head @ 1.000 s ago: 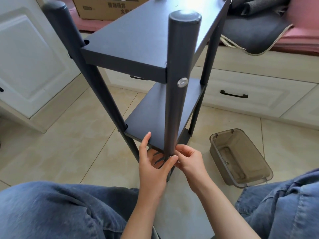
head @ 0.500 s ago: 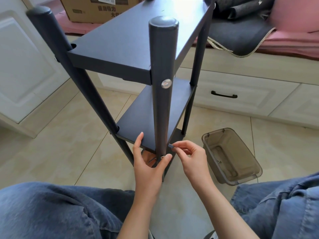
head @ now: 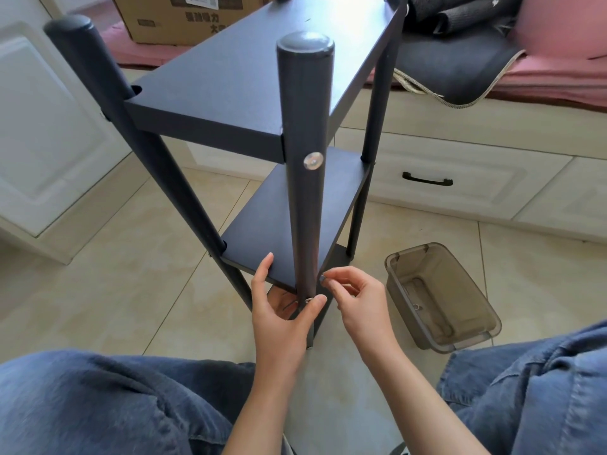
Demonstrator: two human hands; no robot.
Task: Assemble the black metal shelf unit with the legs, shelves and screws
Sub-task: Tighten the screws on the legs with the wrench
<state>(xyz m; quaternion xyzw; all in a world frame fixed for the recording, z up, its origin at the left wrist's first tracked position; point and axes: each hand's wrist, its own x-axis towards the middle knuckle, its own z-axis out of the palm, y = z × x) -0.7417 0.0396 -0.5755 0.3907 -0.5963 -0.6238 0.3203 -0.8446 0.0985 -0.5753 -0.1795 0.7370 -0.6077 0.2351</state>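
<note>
Shelf unit [head: 249,93] stood upright; left hand [head: 282,323] gripped near leg [head: 303,192]; right hand [head: 358,300] pinched a screw [head: 322,277].

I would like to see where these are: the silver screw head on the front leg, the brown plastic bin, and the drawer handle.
silver screw head [head: 313,160], head view, centre of the round head.
brown plastic bin [head: 490,326], head view, right rim.
drawer handle [head: 427,180], head view, middle of the bar.
</note>
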